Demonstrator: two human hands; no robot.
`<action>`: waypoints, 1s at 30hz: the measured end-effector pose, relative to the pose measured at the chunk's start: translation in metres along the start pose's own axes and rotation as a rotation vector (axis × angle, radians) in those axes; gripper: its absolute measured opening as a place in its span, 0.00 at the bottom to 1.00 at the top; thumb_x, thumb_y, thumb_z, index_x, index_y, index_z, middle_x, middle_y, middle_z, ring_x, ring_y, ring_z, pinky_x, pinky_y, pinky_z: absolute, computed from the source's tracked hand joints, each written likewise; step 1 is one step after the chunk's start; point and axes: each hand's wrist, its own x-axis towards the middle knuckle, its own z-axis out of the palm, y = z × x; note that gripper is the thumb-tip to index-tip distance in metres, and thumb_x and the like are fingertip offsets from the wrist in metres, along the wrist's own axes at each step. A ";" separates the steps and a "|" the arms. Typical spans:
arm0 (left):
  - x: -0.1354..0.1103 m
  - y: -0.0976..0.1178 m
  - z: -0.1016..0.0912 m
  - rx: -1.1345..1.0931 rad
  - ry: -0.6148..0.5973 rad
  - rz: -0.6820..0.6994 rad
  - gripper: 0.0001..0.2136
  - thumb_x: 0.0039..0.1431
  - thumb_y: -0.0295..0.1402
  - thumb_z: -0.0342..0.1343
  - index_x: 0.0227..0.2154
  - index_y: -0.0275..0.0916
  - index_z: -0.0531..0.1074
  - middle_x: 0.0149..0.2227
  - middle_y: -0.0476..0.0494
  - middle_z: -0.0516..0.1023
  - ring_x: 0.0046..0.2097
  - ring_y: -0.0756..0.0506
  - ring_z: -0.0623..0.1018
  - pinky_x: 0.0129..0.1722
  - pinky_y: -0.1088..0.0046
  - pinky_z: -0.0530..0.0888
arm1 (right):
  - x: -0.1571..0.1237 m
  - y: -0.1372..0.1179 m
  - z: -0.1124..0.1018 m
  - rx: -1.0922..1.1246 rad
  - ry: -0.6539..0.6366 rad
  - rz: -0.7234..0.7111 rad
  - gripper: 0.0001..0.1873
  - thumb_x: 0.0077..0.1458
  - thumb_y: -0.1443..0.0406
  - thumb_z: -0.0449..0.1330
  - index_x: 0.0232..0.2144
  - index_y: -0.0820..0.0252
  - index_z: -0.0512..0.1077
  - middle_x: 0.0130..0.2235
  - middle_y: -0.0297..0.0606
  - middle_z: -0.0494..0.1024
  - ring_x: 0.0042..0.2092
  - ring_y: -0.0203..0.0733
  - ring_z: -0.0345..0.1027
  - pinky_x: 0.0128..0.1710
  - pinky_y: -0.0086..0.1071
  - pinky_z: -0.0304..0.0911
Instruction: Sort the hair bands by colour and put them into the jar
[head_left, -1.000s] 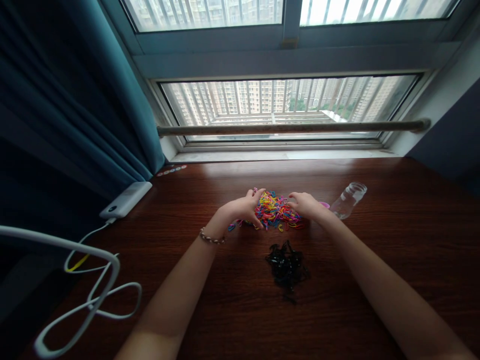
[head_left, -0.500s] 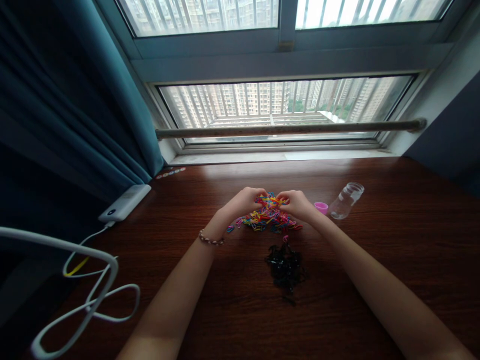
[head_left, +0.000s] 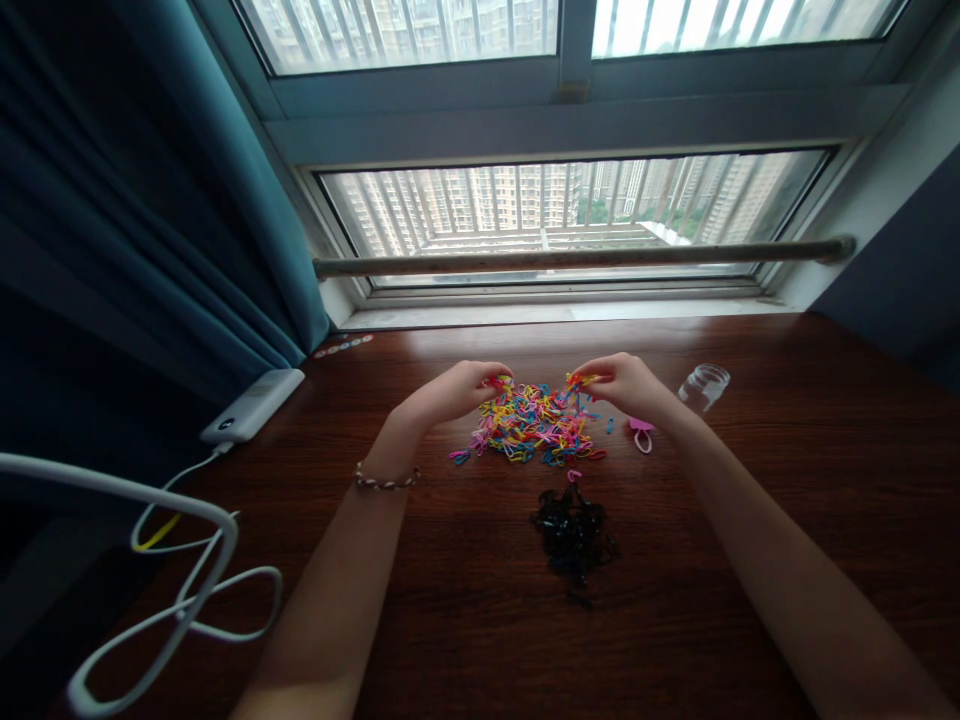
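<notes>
A heap of small coloured rubber bands (head_left: 532,425) in pink, yellow, blue and red lies on the dark wooden table. At its upper left edge, my left hand (head_left: 457,390) is closed, with a few red and yellow bands at its fingertips. My right hand (head_left: 626,382) pinches some orange, yellow and red bands at the upper right of the heap. Below the heap sits a tangle of black rubber bands (head_left: 572,530), with a single pink band (head_left: 574,475) just above it.
A clear jar (head_left: 705,385) lies beyond my right wrist, partly hidden by it. A pink cap with a loop (head_left: 643,438) shows below that wrist. At the left are a white power bank (head_left: 253,405) and a looped white cable (head_left: 225,540). A window bar (head_left: 570,262) crosses behind the table.
My hands have moved apart from the middle of the heap, left hand to the left and right hand to the right. The heap looks more spread out, and my right forearm now covers more of the jar.
</notes>
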 end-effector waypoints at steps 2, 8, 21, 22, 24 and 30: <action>-0.001 0.000 -0.001 0.010 -0.006 0.002 0.15 0.56 0.32 0.48 0.45 0.38 0.68 0.45 0.44 0.74 0.43 0.49 0.72 0.44 0.75 0.67 | 0.000 -0.001 -0.001 0.009 0.001 -0.003 0.12 0.44 0.68 0.59 0.34 0.63 0.76 0.34 0.40 0.79 0.35 0.41 0.72 0.34 0.29 0.67; -0.002 0.000 -0.001 -0.059 -0.028 -0.032 0.14 0.56 0.31 0.47 0.44 0.37 0.67 0.41 0.44 0.75 0.40 0.50 0.74 0.38 0.77 0.70 | -0.003 -0.006 -0.002 0.001 -0.015 0.010 0.12 0.43 0.70 0.58 0.33 0.63 0.77 0.32 0.40 0.79 0.32 0.39 0.72 0.33 0.29 0.68; -0.007 -0.022 0.006 0.092 -0.585 -0.735 0.08 0.35 0.29 0.61 0.21 0.33 0.71 0.23 0.42 0.77 0.27 0.45 0.76 0.25 0.75 0.71 | -0.007 -0.015 -0.001 -0.017 -0.090 0.015 0.12 0.41 0.70 0.60 0.33 0.63 0.77 0.31 0.40 0.79 0.32 0.38 0.72 0.31 0.28 0.68; -0.006 -0.023 0.009 0.074 -0.628 -0.772 0.06 0.35 0.28 0.61 0.20 0.33 0.71 0.22 0.42 0.77 0.26 0.45 0.76 0.25 0.74 0.71 | -0.007 -0.015 0.000 -0.011 -0.099 0.019 0.12 0.41 0.70 0.60 0.33 0.63 0.77 0.31 0.40 0.79 0.32 0.39 0.72 0.32 0.28 0.68; -0.003 -0.023 0.015 0.076 -0.672 -0.811 0.04 0.34 0.26 0.61 0.16 0.34 0.70 0.20 0.41 0.76 0.25 0.44 0.76 0.25 0.73 0.72 | -0.007 -0.015 0.000 -0.003 -0.108 0.005 0.12 0.40 0.71 0.60 0.32 0.63 0.77 0.30 0.39 0.79 0.33 0.39 0.72 0.33 0.29 0.69; 0.007 -0.010 0.029 0.133 -0.652 -0.758 0.06 0.33 0.21 0.60 0.11 0.34 0.69 0.16 0.39 0.75 0.24 0.41 0.76 0.25 0.68 0.73 | -0.008 -0.015 0.000 0.045 -0.072 -0.056 0.10 0.42 0.71 0.59 0.30 0.62 0.76 0.29 0.37 0.78 0.32 0.37 0.72 0.36 0.30 0.69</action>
